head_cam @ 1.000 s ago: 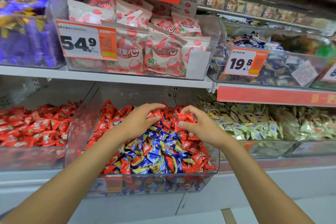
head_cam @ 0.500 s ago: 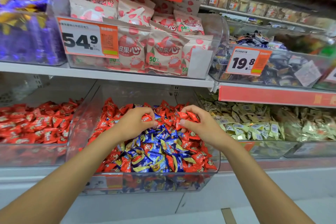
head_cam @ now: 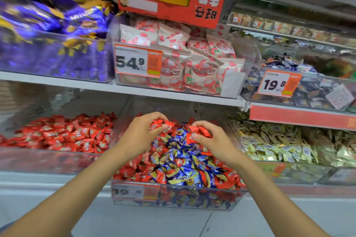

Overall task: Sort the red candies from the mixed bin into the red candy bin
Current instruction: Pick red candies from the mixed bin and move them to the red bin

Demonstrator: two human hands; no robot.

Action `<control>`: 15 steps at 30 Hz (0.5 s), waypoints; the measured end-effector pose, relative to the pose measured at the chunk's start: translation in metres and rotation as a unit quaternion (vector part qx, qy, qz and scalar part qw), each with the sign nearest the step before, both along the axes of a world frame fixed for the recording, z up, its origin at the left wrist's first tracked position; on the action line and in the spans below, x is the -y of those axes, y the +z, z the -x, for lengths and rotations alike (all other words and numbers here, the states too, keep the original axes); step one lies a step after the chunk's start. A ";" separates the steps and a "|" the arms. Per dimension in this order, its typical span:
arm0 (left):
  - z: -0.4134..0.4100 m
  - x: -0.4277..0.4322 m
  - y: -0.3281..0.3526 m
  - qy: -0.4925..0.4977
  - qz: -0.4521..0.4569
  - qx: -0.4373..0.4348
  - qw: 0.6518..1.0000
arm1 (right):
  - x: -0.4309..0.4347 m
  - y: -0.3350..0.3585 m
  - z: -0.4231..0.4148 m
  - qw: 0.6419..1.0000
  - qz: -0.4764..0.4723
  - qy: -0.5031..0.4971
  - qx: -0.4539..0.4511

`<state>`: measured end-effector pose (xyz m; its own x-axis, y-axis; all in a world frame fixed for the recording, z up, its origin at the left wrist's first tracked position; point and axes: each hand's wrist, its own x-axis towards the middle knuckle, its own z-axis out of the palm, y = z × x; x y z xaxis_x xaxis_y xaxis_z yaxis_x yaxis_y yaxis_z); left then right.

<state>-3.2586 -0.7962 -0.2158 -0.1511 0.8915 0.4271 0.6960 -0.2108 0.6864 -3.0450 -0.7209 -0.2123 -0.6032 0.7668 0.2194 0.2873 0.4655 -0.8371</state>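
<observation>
While both hands hover over the mixed bin [head_cam: 173,197], the left hand [head_cam: 143,134] grips a clutch of red candies [head_cam: 157,124] in curled fingers and the right hand [head_cam: 213,140] pinches more red ones between thumb and fingers, both above the heap. Blue candies [head_cam: 183,161] lie mid-pile, red around them. Red bin [head_cam: 48,159] sits just left of the mixed bin, touching or not I cannot tell, holding only red wrappers. Pale candies [head_cam: 269,144] fill the bin on the right
</observation>
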 end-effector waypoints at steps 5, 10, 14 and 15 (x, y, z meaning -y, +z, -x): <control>0.069 0.052 0.006 0.054 -0.027 0.001 0.998 | 0.021 0.008 0.064 0.998 -0.035 0.059 0.009; 0.177 0.086 0.001 0.195 -0.006 -0.006 0.981 | 0.039 0.024 0.158 0.983 -0.118 0.136 0.036; 0.243 0.083 -0.011 0.268 0.013 0.024 0.963 | 0.041 0.024 0.237 0.964 -0.188 0.170 0.083; 0.252 0.080 -0.015 0.275 0.018 0.034 0.961 | 0.040 0.023 0.254 0.964 -0.187 0.167 0.087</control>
<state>-3.5105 -0.8759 -0.2306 -0.6292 0.6837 0.3698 0.6493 0.2009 0.7335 -3.2985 -0.7609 -0.1892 -0.8551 0.4107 0.3164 0.1908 0.8167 -0.5447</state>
